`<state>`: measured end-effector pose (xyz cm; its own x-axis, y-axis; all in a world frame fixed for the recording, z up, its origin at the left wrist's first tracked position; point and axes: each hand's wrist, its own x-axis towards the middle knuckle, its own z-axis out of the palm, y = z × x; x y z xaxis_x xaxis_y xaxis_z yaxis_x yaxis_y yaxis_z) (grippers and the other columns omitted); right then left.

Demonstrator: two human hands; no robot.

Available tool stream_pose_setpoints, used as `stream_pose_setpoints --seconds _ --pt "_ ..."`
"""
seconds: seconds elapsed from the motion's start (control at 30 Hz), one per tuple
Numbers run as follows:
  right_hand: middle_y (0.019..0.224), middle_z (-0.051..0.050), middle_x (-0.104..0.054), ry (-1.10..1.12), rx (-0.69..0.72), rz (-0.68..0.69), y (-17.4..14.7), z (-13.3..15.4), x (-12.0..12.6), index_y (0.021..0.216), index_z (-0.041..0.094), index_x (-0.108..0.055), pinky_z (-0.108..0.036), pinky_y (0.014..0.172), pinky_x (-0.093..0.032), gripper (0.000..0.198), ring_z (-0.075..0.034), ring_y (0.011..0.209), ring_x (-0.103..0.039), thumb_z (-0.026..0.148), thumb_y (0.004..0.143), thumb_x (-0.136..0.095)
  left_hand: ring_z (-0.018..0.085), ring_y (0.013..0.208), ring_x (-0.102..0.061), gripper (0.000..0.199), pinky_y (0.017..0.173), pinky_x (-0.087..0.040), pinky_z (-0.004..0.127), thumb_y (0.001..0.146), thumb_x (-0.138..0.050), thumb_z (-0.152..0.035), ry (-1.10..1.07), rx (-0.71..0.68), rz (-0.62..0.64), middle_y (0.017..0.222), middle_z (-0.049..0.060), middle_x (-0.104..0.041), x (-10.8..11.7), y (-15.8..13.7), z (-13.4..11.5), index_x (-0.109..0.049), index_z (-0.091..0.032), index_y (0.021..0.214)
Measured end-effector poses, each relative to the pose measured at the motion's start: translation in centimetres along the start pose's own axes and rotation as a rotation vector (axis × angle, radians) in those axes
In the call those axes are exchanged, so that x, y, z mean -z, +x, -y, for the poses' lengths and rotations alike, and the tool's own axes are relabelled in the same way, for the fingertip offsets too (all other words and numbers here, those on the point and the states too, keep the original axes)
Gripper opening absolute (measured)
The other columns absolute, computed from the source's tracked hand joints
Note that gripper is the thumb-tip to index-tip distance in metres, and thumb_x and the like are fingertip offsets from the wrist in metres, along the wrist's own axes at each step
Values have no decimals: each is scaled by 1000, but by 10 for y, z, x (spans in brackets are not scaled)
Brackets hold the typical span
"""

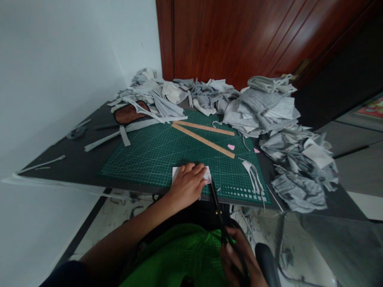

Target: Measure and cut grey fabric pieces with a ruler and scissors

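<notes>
My left hand point(188, 181) lies flat with fingers stretched over a small white piece point(174, 173), paper or cloth, near the front edge of the green cutting mat point(143, 159). Much of the piece is hidden under the hand. In my right hand point(239, 255) I hold large black scissors point(218, 207) by the handles, below the table edge. Their blades point up to the piece's right edge and look nearly closed. Whether the tips touch the piece I cannot tell. A tiny white scrap point(219, 189) lies just right of the blades.
Two wooden rulers point(203, 140) form a V on the mat. Grey fabric heaps point(260, 107) line the back and right side. A brown oval item point(131, 113) and pale strips point(104, 140) lie left; thin white strips point(253, 175) and pink scraps point(231, 147) lie right.
</notes>
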<state>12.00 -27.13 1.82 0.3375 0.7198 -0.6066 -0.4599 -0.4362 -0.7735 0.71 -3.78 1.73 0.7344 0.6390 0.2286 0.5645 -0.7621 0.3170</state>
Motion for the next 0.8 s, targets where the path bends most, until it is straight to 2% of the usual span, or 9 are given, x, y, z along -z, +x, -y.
stream_pose_setpoints --seconds 0.07,0.13,0.37,0.8 --pt "57 11 -49 -12 -4 55 4 4 -2 117 27 -61 -17 39 -22 62 -5 39 -33 71 77 -80 29 123 -52 39 100 -42 46 106 -52 -34 5 6 6 147 5 -60 0 0 0 -57 -22 143" --pt "57 12 -47 -33 -3 83 7 9 -6 117 27 -59 -15 38 -20 62 -3 37 -29 70 78 -79 29 121 -53 39 99 -42 46 106 -53 -35 8 9 3 146 5 -60 1 0 0 -57 -22 142" --pt "62 12 -52 -90 53 109 14 16 -18 128 26 -52 -15 34 -32 67 -4 37 -33 71 84 -73 28 118 -53 37 96 -43 46 105 -55 -35 -6 15 0 142 4 -62 4 1 -2 -58 -24 140" --pt "59 12 -49 -124 48 104 13 14 -20 125 28 -53 -14 35 -31 66 -4 37 -32 73 82 -73 29 119 -53 36 95 -42 46 105 -55 -39 -11 6 14 144 3 -61 3 1 0 -58 -24 138"
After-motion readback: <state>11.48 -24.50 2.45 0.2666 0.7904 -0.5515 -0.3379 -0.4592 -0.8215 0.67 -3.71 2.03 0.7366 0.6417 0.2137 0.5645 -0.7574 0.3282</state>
